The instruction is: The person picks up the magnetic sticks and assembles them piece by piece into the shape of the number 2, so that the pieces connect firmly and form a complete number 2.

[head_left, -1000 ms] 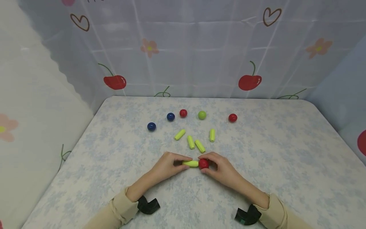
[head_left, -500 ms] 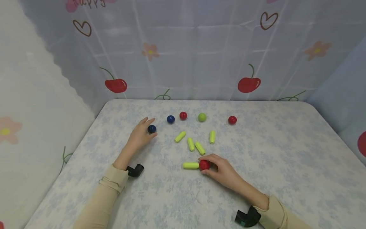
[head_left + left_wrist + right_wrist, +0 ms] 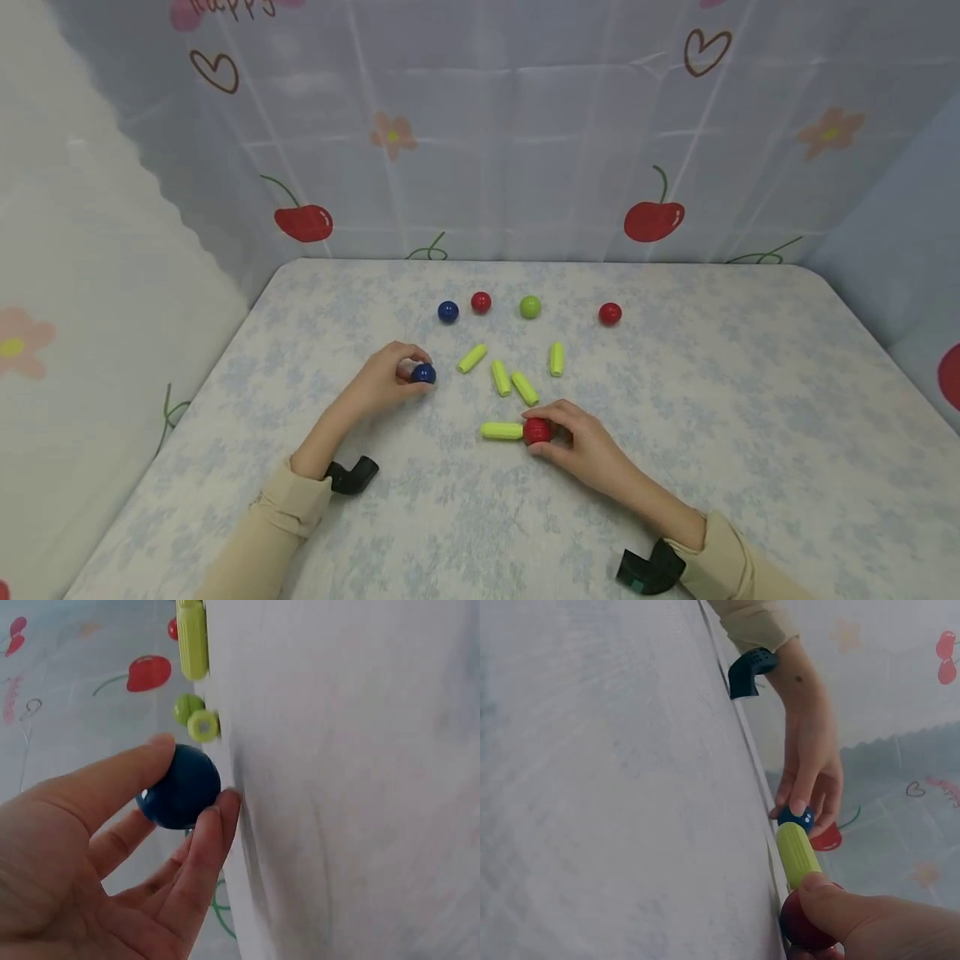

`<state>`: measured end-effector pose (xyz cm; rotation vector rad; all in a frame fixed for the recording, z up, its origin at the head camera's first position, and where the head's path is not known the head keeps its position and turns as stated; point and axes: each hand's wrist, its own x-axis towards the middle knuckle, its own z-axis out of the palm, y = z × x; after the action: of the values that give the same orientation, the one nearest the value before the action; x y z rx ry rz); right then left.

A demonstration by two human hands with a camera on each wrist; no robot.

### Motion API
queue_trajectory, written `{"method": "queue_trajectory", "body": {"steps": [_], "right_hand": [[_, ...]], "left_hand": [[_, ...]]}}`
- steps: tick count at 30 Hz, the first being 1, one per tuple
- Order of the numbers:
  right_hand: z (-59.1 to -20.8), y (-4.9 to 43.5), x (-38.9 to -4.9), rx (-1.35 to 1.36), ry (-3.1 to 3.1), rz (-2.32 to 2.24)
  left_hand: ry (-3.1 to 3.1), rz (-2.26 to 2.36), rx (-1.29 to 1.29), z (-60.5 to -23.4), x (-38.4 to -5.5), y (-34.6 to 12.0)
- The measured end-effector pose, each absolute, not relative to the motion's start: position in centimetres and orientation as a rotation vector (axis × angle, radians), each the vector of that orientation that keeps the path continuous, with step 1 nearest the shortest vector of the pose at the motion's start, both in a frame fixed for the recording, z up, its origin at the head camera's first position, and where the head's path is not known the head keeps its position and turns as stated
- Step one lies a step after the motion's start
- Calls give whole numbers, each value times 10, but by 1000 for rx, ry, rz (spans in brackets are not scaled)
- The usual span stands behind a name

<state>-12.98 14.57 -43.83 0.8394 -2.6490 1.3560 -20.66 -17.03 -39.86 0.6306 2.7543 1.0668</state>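
My left hand (image 3: 384, 381) pinches a dark blue ball (image 3: 423, 374) between thumb and fingertips, left of the loose sticks. In the left wrist view the blue ball (image 3: 182, 787) sits between the thumb and the curled fingers. At the middle front, my right hand (image 3: 581, 442) grips a red ball (image 3: 536, 431). A ribbed yellow-green stick (image 3: 501, 431) points left from that ball, its near end right at the ball's side. In the right wrist view this stick (image 3: 797, 853) runs from the red ball (image 3: 807, 921) toward the blue one, overlapping it in this view.
Several yellow-green sticks (image 3: 525, 388) lie loose beyond my hands. Farther back rest a blue ball (image 3: 447, 312), a red ball (image 3: 481, 302), a green ball (image 3: 530, 307) and another red ball (image 3: 611, 314). A printed curtain (image 3: 487, 125) hangs behind the table (image 3: 750, 375).
My left hand let go of the stick, reached out to the far-left blue ball, took hold of it and brought it nearer and to the right. My right hand stays on the red ball.
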Motion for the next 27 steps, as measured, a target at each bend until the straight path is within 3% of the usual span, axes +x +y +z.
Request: {"method": "queue_trajectory", "body": {"steps": [10,27], "right_hand": [[-438,146,-130,815,-2666,1377],[-437,145,-132,760,-2645,1380]], "left_hand": [[2407,1170,895,-402,-182,-144],[2427,1230,937,-415,-173,-128]]}}
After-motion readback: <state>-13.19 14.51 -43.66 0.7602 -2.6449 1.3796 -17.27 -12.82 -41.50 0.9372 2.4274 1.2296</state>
